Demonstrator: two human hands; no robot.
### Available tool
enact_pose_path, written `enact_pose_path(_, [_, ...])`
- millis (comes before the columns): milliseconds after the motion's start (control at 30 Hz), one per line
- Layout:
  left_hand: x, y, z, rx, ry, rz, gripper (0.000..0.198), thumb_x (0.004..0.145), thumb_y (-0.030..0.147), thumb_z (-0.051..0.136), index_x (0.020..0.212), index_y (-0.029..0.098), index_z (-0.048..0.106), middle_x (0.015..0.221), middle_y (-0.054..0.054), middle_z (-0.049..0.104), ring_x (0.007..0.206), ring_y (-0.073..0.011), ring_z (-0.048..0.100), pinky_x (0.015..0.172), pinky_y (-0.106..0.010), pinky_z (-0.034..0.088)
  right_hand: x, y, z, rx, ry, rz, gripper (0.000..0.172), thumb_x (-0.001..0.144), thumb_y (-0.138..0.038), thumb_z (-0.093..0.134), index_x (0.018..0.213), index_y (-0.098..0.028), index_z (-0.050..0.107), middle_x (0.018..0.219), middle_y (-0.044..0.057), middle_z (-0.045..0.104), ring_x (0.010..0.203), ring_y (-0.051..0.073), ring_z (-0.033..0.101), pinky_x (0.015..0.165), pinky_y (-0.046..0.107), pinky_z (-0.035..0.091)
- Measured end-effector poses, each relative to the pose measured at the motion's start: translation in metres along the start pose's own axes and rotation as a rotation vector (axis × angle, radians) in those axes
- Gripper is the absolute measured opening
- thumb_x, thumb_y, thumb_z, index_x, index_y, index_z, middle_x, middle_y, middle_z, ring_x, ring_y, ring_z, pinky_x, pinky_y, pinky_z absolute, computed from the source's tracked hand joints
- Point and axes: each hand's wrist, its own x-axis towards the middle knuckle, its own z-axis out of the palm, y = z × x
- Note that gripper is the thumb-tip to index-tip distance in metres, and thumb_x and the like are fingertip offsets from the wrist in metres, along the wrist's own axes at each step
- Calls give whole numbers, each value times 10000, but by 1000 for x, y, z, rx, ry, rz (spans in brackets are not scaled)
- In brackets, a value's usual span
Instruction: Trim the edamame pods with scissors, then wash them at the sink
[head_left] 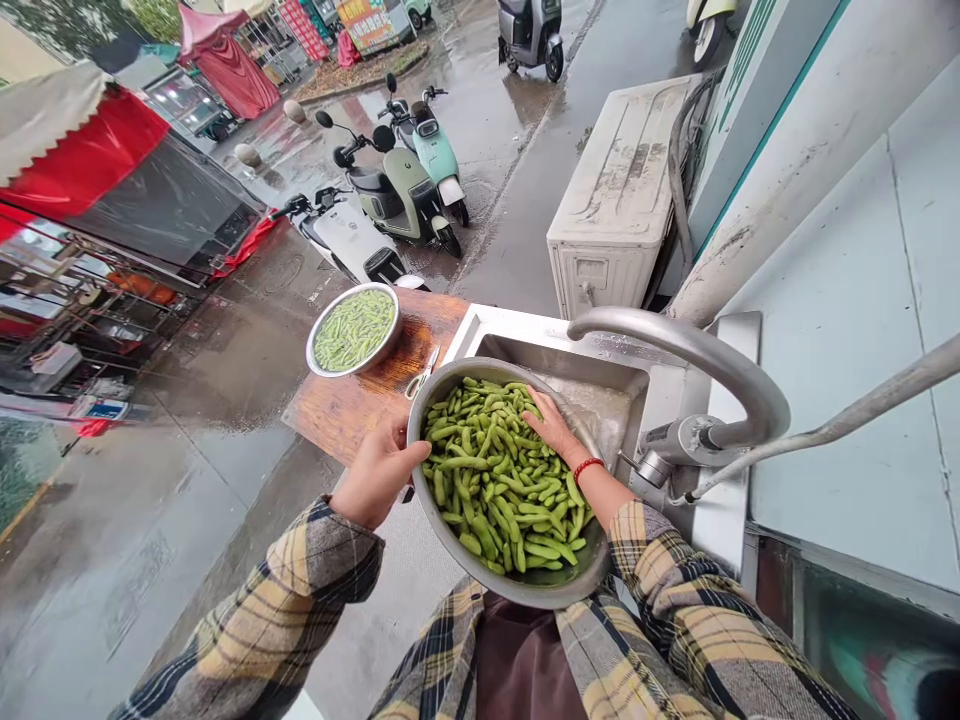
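- Grey metal forms the big basin [525,592], lying left of the tap [709,352] and lower than its spout; what bears its weight is hidden from where I stand.
- Heaped with green pods [502,470], it is probably heavy, stiff and apt to tip if lifted from one side; I judge the rim, held at opposite points, the surest hold.
- The pods look firm but bendable, light singly, likely slippery if wet, and best scooped by the handful.
- The left hand [381,470] has its fingers gripping the rim on the side away from the tap, thumb near the pods.
- The right hand [553,428] has its fingers resting on pods toward the tap; whether they close around any, I cannot tell.
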Motion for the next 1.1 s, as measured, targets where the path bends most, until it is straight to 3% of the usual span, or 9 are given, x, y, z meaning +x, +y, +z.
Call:
enact_pose_path(267, [-2, 18, 11, 34, -30, -50, 411, 587, 239, 660, 980, 120, 635, 742, -40, 695, 562, -203, 637, 407, -252, 449, 1, 1, -2, 50, -13, 16, 862, 850, -754, 360, 1536, -245, 247, 1534, 135, 301, 1448, 281, 249, 1187, 451, 201])
enact_pose_path(467, [-5, 18, 12, 63, -20, -39, 376, 610, 250, 656, 963, 131, 604, 731, -26, 676, 509, -147, 577, 399, -229, 412, 1, 2, -2, 61, -19, 19, 874, 845, -757, 372, 1538, -242, 238, 1553, 133, 279, 1457, 283, 230, 1191, 461, 192])
enact_pose_path(967, [-7, 39, 31, 190, -59, 7, 205, 640, 233, 617, 813, 165, 532, 532, 60, 512, 475, -139, 554, 405, -216, 415, 2, 14, -3, 98, 24, -10, 818, 867, -708, 393, 1533, -253, 253, 1584, 103, 260, 1459, 275, 229, 1191, 460, 184])
enact_pose_path(1100, [-4, 41, 35, 222, -62, 14, 193, 642, 233, 613, 805, 168, 533, 553, 48, 529, 504, -156, 580, 403, -218, 413, 2, 14, -4, 124, 30, 5, 837, 863, -708, 397, 1536, -234, 245, 1588, 108, 247, 1462, 262, 219, 1192, 443, 187])
